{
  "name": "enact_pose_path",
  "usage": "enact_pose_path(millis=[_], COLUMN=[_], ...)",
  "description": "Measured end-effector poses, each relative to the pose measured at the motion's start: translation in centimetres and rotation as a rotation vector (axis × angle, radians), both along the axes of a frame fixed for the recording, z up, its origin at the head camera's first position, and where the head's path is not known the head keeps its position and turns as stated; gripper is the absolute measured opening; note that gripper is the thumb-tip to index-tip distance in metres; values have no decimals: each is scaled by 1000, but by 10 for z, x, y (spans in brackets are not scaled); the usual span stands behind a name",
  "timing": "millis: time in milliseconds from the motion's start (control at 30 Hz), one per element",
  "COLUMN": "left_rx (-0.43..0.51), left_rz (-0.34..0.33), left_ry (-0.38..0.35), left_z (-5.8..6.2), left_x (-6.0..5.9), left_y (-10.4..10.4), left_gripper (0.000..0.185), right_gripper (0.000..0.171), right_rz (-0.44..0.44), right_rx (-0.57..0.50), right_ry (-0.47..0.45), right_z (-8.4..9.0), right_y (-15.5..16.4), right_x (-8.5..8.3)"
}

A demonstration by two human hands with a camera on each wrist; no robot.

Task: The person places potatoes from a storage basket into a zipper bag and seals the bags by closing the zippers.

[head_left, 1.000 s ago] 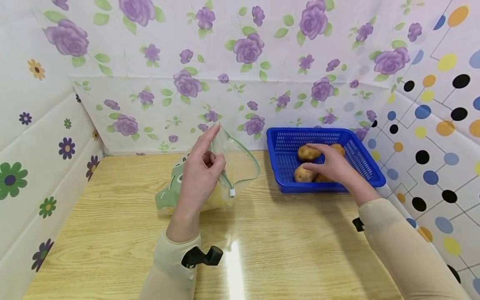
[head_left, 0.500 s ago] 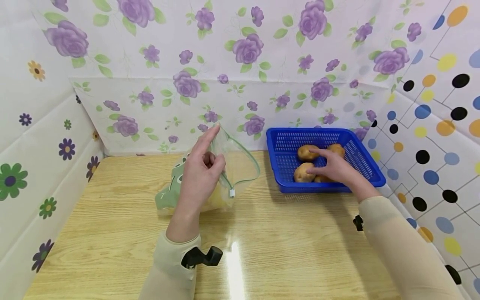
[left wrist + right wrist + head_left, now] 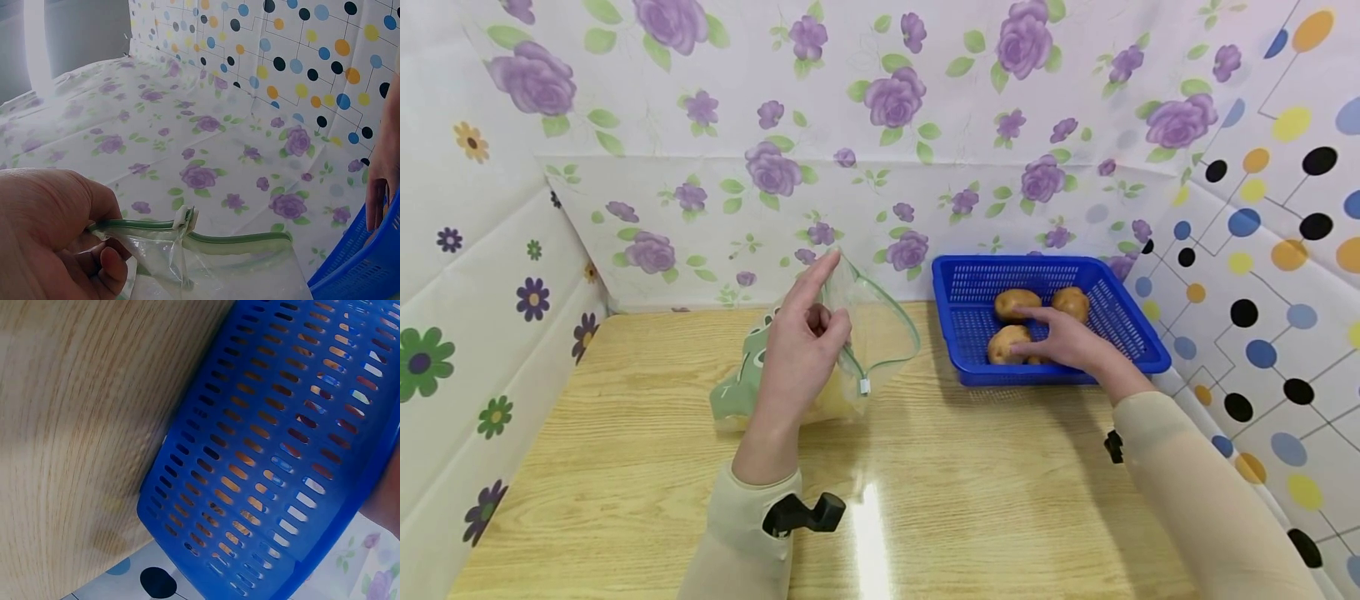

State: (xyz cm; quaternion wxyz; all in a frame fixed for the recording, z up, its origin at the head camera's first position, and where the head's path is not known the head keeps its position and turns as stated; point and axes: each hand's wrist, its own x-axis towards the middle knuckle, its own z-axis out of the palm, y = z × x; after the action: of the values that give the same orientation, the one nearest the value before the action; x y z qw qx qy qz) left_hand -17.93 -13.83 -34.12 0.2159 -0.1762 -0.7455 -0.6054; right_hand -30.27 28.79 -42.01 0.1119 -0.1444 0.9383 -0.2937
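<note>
My left hand (image 3: 820,329) pinches the rim of a clear zip bag (image 3: 883,333) with a green seal and holds its mouth open towards the right. In the left wrist view the left hand's thumb and fingers (image 3: 94,256) grip the bag's green rim (image 3: 237,240). A blue plastic basket (image 3: 955,279) stands at the back right with three potatoes in sight (image 3: 1017,302) (image 3: 1070,302) (image 3: 1003,340). My right hand (image 3: 1030,333) lies inside the basket, fingers stretched out and touching the front left potato. Whatever lies under its palm is hidden.
The wooden table (image 3: 625,467) is walled in by flowered sheets at the back and left and a dotted sheet on the right. The right wrist view shows only the basket's slotted outer wall (image 3: 269,444) and the table (image 3: 81,394). Something yellowish lies low in the bag (image 3: 835,402).
My right hand has drawn back a little from the rear potatoes to the front ones, uncovering the rear right potato. The left hand and bag have stayed still.
</note>
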Motion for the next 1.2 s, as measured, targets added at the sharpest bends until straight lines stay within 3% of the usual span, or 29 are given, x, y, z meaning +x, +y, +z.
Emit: enact_pose_path(millis=[667, 1200], left_rx=[1, 4], left_rz=[2, 0], left_ry=[-7, -12], left_z=[0, 0], left_x=[1, 2], left_y=[-1, -1], left_gripper=[72, 71], right_gripper=[93, 80], right_rz=[10, -16], right_rx=[77, 87], right_ry=[-28, -36], right_z=[-7, -6], right_y=[-4, -6], right_x=[-2, -1])
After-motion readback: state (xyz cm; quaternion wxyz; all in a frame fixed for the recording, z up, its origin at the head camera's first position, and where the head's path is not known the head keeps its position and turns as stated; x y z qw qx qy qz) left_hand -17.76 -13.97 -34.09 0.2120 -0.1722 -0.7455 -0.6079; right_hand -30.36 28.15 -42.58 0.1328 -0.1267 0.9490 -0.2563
